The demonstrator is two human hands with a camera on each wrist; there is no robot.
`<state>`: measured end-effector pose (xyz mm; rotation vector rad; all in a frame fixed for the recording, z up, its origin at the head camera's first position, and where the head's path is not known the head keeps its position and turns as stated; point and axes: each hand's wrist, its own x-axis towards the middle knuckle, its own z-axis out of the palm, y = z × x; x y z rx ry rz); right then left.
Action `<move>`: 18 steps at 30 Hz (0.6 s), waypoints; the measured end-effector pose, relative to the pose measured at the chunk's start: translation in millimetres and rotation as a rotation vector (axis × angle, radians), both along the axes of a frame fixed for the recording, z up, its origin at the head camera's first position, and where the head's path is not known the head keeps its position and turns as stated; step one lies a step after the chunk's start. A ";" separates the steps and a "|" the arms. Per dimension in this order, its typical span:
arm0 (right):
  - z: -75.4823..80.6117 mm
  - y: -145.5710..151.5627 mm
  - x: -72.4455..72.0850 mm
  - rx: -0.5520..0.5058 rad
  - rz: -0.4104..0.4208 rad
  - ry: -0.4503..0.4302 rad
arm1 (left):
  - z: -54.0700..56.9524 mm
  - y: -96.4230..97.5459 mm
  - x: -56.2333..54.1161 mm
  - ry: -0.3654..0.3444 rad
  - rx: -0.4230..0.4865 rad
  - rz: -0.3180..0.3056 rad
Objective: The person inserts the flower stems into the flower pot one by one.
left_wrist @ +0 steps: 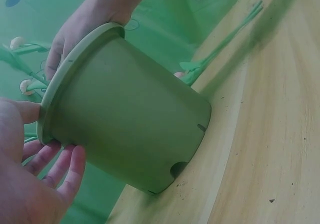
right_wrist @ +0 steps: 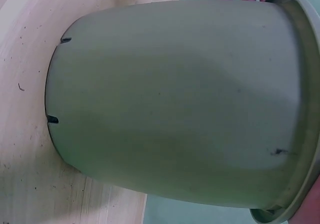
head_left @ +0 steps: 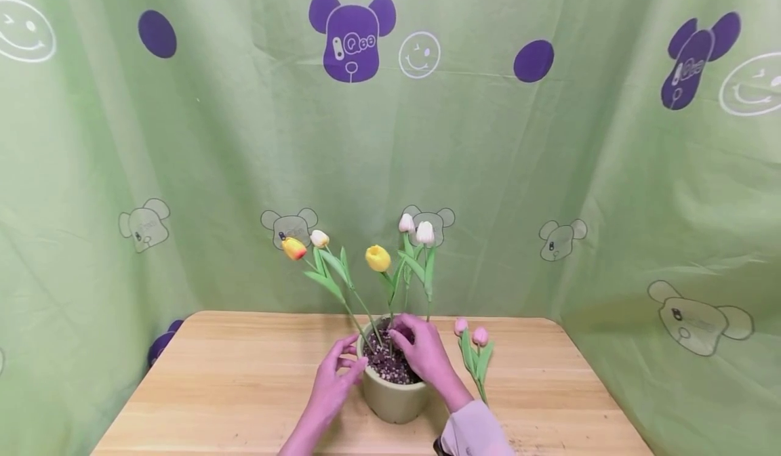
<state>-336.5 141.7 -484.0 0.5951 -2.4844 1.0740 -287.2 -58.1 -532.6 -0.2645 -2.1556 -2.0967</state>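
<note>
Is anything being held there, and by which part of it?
The left hand holds the pot by its rim. The right hand is over the soil; whether it holds anything cannot be told.

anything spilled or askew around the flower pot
Yes, slightly: dark specks lie scattered on the tabletop near the pot, perhaps spilled from the soil inside it. A dark smudge marks its outer side. The red-and-yellow tulip leans well left, but the pot itself stands upright.
</note>
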 end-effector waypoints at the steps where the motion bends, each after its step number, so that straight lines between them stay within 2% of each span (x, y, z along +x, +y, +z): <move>1: -0.4 -0.1 -0.1 0.005 -0.007 0.009 | 0.2 0.0 0.3 0.002 0.003 -0.001; 9: 0.2 -0.7 1.5 -0.021 -0.044 -0.020 | -1.1 0.2 0.4 0.001 0.020 -0.001; 18: -1.1 -0.7 2.2 -0.103 -0.065 -0.044 | -2.6 -0.3 -1.2 0.009 0.015 -0.001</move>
